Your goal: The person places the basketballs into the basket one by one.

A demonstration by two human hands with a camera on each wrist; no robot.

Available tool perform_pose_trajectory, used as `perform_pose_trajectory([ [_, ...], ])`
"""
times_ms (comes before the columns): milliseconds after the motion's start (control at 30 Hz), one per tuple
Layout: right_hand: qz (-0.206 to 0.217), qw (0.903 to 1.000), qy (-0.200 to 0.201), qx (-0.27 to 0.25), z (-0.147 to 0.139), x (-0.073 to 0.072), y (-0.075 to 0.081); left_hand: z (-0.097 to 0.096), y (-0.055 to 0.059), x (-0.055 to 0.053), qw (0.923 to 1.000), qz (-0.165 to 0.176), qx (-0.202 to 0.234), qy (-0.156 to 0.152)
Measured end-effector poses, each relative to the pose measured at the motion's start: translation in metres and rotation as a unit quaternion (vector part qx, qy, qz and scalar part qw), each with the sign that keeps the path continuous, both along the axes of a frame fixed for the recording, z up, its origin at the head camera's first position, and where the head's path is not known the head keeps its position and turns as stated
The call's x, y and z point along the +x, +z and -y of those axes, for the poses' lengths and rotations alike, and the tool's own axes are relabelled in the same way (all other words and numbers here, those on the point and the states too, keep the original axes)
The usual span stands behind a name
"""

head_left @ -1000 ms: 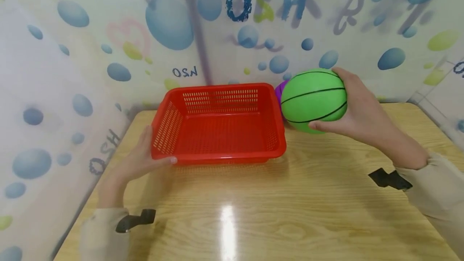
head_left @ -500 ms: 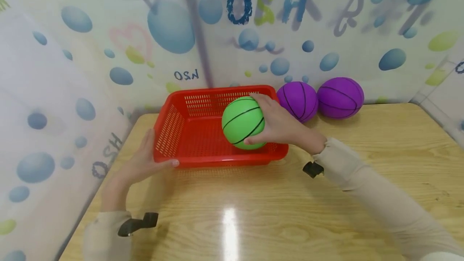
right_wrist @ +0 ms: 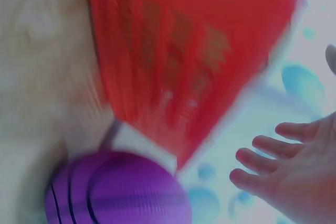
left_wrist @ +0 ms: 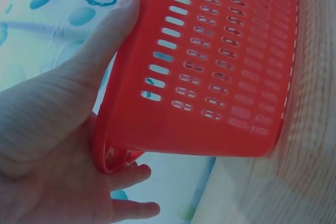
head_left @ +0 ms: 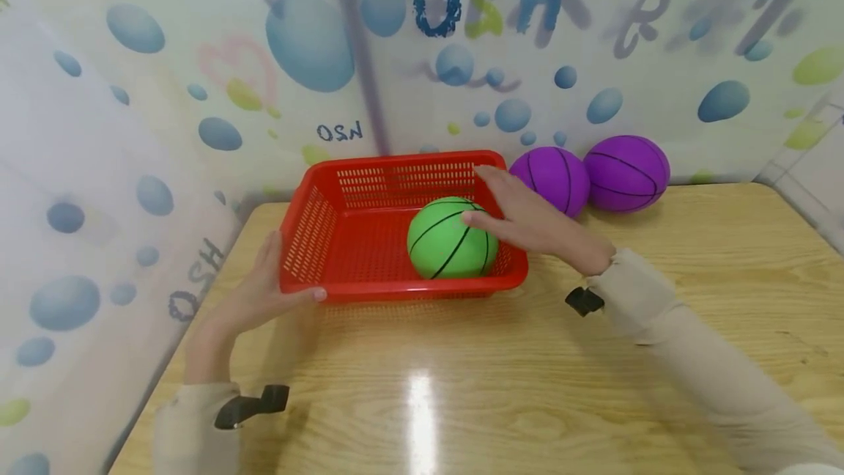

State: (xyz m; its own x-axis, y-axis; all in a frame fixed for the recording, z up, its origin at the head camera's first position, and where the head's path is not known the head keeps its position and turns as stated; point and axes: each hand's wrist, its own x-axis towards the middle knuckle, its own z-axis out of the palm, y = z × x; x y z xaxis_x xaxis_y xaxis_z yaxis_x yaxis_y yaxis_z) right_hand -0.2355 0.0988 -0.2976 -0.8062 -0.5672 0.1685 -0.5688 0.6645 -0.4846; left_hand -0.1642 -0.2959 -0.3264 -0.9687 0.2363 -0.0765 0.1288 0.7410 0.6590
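Resting green ball (head_left: 448,240), round, black-lined

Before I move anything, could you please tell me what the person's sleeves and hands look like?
The left sleeve is beige with a black piece at its end; the right sleeve matches, with its own small black tab. What these parts are is unclear. The left hand and right hand are bare.

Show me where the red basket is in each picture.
Head: red basket at centre, left hand holding its left end.
Left wrist: red basket at upper middle, slotted end facing.
Right wrist: blurred red basket at top centre, purple ball below.
Shared landmark: blue-spotted wall.
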Motion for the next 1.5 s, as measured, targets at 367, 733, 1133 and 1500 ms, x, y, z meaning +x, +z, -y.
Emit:
perform_pose_trajectory([
  [367, -0.021, 0.9888, -0.115, 0.092, -0.086, -0.024, 0.007, 0.0, -0.001, -0.003, 0.9999, -0.004, -0.016, 0.001],
  [733, -0.084, 0.9816, -0.145, 0.092, -0.083, -0.039, -0.037, -0.001, -0.006, -0.001, 0.9998, 0.005, -0.016, 0.006],
  [1133, -0.133, 0.9729, -0.188, 0.02, -0.083, -0.042, -0.031, 0.001, -0.003, 0.001, 0.9993, 0.023, -0.021, 0.019],
  [1500, -0.17, 0.9647, -0.175, -0.098, -0.066, -0.029, 0.028, 0.001, 0.004, -0.001, 0.9997, 0.017, -0.011, 0.011],
])
